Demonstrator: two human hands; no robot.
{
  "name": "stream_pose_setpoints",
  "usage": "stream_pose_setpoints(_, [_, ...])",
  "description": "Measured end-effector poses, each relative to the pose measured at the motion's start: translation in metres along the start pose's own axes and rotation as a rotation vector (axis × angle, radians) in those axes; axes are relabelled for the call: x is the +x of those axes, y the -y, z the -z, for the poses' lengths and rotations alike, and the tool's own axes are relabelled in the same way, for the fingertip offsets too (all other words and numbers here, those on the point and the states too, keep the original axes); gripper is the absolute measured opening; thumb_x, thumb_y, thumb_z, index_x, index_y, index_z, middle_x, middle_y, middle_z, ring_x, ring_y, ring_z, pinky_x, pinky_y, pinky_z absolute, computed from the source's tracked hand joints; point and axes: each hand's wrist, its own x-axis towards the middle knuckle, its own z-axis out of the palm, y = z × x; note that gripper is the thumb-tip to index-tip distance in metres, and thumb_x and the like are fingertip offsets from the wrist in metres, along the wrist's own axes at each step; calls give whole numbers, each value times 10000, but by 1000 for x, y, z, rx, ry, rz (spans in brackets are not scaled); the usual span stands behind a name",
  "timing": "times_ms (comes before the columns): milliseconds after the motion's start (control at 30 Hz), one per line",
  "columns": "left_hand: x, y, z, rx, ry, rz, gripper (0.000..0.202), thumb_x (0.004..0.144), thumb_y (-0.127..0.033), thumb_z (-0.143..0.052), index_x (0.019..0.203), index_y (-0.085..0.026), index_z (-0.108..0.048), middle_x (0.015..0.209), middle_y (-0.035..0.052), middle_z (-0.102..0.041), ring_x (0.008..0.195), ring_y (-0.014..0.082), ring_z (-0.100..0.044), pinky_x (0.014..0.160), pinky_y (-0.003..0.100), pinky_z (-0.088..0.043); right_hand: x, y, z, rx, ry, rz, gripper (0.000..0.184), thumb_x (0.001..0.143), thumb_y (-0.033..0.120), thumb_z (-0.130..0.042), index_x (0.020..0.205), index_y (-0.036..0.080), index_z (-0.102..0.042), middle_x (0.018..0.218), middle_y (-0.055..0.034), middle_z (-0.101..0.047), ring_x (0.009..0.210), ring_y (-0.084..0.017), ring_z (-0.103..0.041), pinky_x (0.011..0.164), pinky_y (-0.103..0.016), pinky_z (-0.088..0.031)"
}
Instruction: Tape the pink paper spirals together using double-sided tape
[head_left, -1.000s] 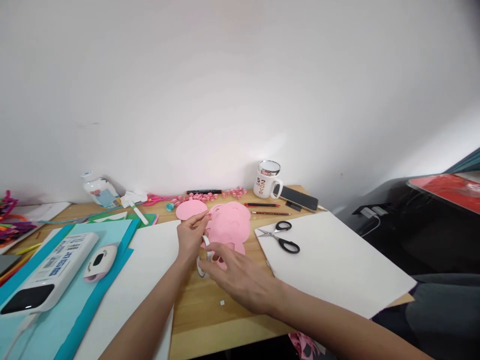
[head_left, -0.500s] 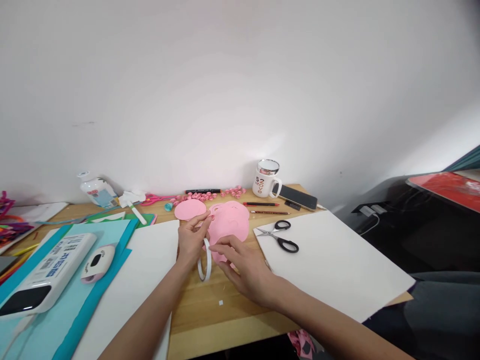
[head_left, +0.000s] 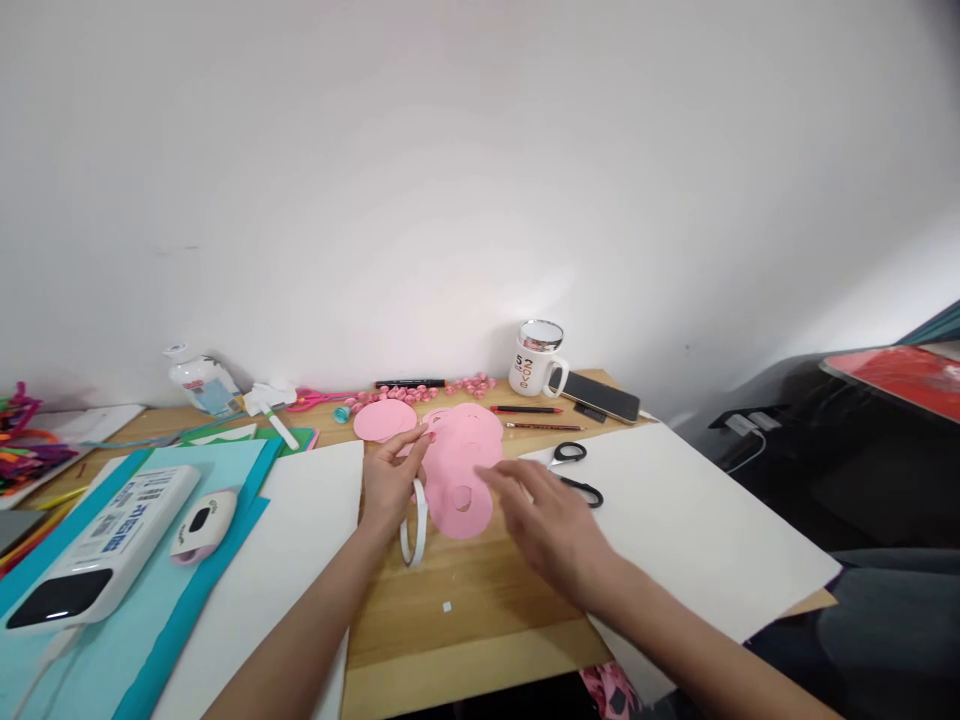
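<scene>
Pink paper cut-outs (head_left: 461, 465) lie overlapped in the middle of the table (head_left: 465, 610), already cut to rounded shapes, and the nearest one has a round hole through it; a separate pink disc (head_left: 384, 420) lies just behind them to the left; judged from this, the cutting is largely done, while no tape shows on any pink piece, so the joining seems to be what is left. The left hand (head_left: 390, 480) rests at the left edge of the pile with thumb and forefinger pinched together there, though whether they grip paper or a tape end cannot be told; under its palm a white tape ring (head_left: 415, 522) stands on edge, held by the lower fingers. The right hand (head_left: 559, 525) is blurred, flat and open with its fingers spread, holding nothing, low over the table just right of the cut-outs and partly covering the scissors (head_left: 576, 452). Open room is narrow: a strip of bare wood runs from the pile to the near edge, hemmed by a white sheet (head_left: 300, 540) on the left and a larger white sheet (head_left: 690, 530) on the right, whose corner overhangs the table's edge; a tiny white scrap (head_left: 447, 606) lies in that strip; behind the pile stand a mug (head_left: 535, 360), a phone (head_left: 601, 397) and pencils (head_left: 525, 410), close to the wall.
</scene>
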Motion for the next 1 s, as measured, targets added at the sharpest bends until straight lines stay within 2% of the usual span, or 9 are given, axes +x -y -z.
stream_pose_setpoints(67, [1,2,0,-12,-13,-5,397,655,-399,-660,952,-137,-675,377,-56,-502,292,61,-373,312,177,-289,-2,-26,7,-86,92,-140,503,713,-21,-356,1164,166,-480,1037,-117,-570,944,-232,-523,780,-365,-445])
stream_pose_setpoints(167, [1,5,-1,-15,-15,-4,397,657,-396,-662,955,-134,-674,365,-58,-502,273,56,-358,303,177,-277,-11,-62,15,-179,318,-304,530,689,-34,-363,1168,153,-494,1043,-129,-582,965,-253,-534,775,-370,-440])
stream_pose_setpoints(267, [1,6,-1,-14,-15,1,401,658,-402,-662,962,-140,-671,354,-60,-501,259,57,-350,295,178,-267,-19,-84,16,-152,425,-336,494,722,15,-396,1179,174,-495,1115,-132,-560,999,-257,-528,761,-361,-444])
stream_pose_setpoints(433, [0,5,-2,-9,-30,-6,400,648,-418,-665,943,-149,-681,353,-64,-500,252,60,-362,297,183,-276,-18,-96,8,-148,370,-239,442,736,24,-418,1134,179,-532,1169,-119,-527,1096,-265,-449,826,-372,-417])
stream_pose_setpoints(633, [-1,3,-1,10,-17,-5,428,646,-430,-663,959,-139,-679,348,-62,-494,255,65,-374,295,185,-281,-10,-101,6,-141,387,-207,375,731,15,-453,1041,188,-576,975,-115,-572,963,-238,-513,765,-330,-421])
stream_pose_setpoints(800, [1,3,0,0,-14,-14,396,660,-410,-660,948,-138,-677,357,-60,-500,258,63,-369,297,185,-289,-9,-104,9,-161,421,-151,415,750,18,-398,1112,175,-525,908,-106,-564,792,-204,-548,657,-303,-422])
stream_pose_setpoints(900, [0,2,0,0,-20,-14,411,655,-416,-659,952,-132,-678,358,-58,-499,260,64,-369,296,189,-290,-10,-107,6,-139,349,-116,466,757,7,-354,1173,174,-481,940,-115,-558,760,-193,-545,631,-301,-429])
stream_pose_setpoints(1000, [0,2,0,-2,-24,-12,415,657,-414,-658,963,-135,-676,360,-58,-502,261,65,-367,295,190,-287,-9,-101,7,-38,268,-126,499,776,25,-341,1241,185,-425,920,-107,-581,820,-210,-549,666,-323,-449])
